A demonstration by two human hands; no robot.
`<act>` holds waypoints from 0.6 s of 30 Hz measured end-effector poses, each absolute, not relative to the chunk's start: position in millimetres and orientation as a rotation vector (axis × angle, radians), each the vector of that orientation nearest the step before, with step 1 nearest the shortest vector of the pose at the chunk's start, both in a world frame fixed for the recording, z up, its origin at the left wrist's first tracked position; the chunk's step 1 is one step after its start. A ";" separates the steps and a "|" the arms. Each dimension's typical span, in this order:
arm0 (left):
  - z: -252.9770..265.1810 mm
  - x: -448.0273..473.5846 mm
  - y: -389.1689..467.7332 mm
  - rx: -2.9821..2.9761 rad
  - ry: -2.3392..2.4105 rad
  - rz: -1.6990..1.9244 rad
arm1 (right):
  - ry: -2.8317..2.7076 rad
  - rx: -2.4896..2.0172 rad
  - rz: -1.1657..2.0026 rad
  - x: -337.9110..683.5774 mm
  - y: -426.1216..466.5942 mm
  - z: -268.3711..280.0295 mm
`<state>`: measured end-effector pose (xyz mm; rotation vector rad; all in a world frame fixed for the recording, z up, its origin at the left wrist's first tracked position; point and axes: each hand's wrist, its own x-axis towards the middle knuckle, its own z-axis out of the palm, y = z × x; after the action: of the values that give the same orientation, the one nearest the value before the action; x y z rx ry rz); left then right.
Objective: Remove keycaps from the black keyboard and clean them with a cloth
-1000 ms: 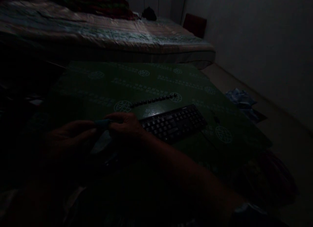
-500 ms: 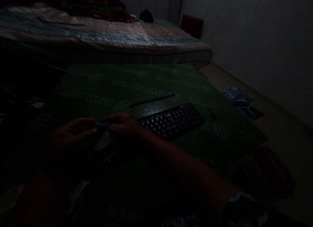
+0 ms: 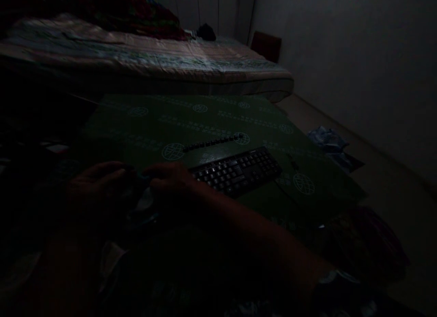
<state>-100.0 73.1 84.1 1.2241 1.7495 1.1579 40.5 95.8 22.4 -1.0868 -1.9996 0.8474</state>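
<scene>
The scene is very dark. My left hand (image 3: 97, 182) is closed, thumb and fingertips pinched together over something dark that I cannot make out. Close by on its right, my right hand (image 3: 170, 178) pinches a blue-green cloth (image 3: 146, 176), of which only a small part shows between the hands. Something pale and crumpled, perhaps more of the cloth, hangs below the fingers. A black keyboard (image 3: 239, 170) lies just beyond my right wrist, its near left part hidden by my hand and forearm. Behind it, small black keycaps (image 3: 213, 143) form a long row.
The green table (image 3: 191, 123) carries white globe prints and lettering. A cable (image 3: 288, 194) runs from the keyboard toward the near right, and a small dark object (image 3: 292, 161) lies beside it. Beyond is a bed (image 3: 205, 64); crumpled plastic (image 3: 327, 141) lies on the floor at right.
The blue-green cloth, stretched between both hands before, now shows less and sits at my right fingertips. My left fingers have shifted slightly left. The view has tilted up a little.
</scene>
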 end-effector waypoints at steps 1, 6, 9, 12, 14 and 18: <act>86.3 -98.1 72.0 1.153 1.721 1.186 | -2.077 -1.095 0.790 40.6 94.4 25.3; 88.1 -99.2 74.0 1.045 1.624 1.176 | -2.440 -1.143 0.500 38.3 79.2 43.0; 81.9 -105.7 76.9 1.055 1.584 1.176 | -2.560 -1.137 0.406 33.5 65.6 49.7; 77.8 -110.8 75.9 1.043 1.516 1.136 | -2.632 -1.132 0.247 28.6 50.7 47.4; 76.9 -112.1 73.4 1.080 1.458 1.121 | -2.623 -1.069 0.124 26.1 40.8 41.3; 75.1 -111.0 67.7 1.031 1.410 1.143 | -2.621 -0.994 0.020 22.9 22.6 28.9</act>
<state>-111.0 67.7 75.1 1.0306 1.4101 1.1430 22.9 22.6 28.9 -0.9943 -2.6209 0.0200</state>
